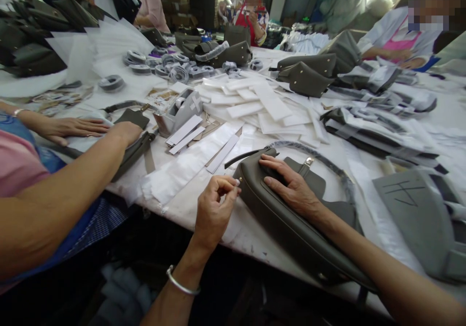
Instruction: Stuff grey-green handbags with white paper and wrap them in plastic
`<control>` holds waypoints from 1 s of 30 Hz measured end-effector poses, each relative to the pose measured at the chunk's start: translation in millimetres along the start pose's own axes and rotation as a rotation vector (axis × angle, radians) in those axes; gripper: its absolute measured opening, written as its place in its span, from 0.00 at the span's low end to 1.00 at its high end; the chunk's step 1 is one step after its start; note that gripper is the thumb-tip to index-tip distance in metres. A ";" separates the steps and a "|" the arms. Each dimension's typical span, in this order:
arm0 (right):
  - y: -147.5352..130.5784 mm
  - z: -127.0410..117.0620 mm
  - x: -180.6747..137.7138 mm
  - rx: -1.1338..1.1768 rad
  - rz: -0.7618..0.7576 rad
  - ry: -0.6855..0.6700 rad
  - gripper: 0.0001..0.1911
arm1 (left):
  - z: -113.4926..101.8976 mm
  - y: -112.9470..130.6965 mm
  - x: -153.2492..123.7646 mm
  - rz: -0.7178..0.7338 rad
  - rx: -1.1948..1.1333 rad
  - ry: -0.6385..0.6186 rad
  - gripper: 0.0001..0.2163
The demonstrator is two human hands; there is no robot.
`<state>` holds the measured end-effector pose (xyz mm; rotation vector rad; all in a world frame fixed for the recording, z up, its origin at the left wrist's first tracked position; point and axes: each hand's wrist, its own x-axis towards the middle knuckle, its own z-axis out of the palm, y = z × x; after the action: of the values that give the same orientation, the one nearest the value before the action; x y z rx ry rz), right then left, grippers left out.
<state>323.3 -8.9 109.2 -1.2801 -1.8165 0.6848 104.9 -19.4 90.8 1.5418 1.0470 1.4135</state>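
Note:
A dark olive handbag (pixel 276 219) lies on its side at the table's front edge, its base turned toward me. My right hand (pixel 291 185) rests on top of it with the fingers spread over the leather. At the bag's left end my left hand (pixel 217 204) is closed in a pinch. Between thumb and forefinger sits a small white piece (pixel 238 183), too small to name, close against a metal stud on the bag. Behind my right hand show a flap with a metal clasp (pixel 309 162) and a plastic-wrapped handle (pixel 337 168).
A co-worker's hands (pixel 73 128) press on another bag to my left. White foam sheets (pixel 269 103) pile up mid-table, near a grey box (pixel 180 111) and card strips (pixel 224 152). At right lies a grey panel (pixel 411 214). Wrapped straps (pixel 178 69) and more bags stand farther back.

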 end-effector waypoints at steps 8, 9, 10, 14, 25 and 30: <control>-1.7 -1.5 4.3 0.034 -0.001 0.000 0.20 | -6.6 8.4 -25.3 -0.109 -0.088 -0.143 0.05; -4.7 -4.6 5.9 0.032 0.008 -0.009 0.19 | -7.4 9.5 -31.3 -0.129 -0.075 -0.185 0.07; -8.8 -9.5 7.0 0.027 0.026 -0.030 0.19 | -8.1 10.5 -37.3 -0.160 -0.069 -0.218 0.07; -36.5 -49.3 -6.1 0.064 0.156 -0.215 0.21 | -10.5 14.1 -58.9 -0.290 -0.058 -0.298 0.04; -58.2 -117.5 -163.9 -0.439 0.152 -0.311 0.41 | 26.6 28.8 -76.9 -0.352 -0.060 -0.544 0.04; -29.2 -57.5 -159.4 -0.531 -0.048 0.056 0.32 | 49.2 29.6 -56.2 -0.193 0.014 -0.474 0.03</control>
<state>384.6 -169.4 116.0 -1.5622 -2.0509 0.1323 153.6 -83.2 94.9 1.6299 0.8828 0.8526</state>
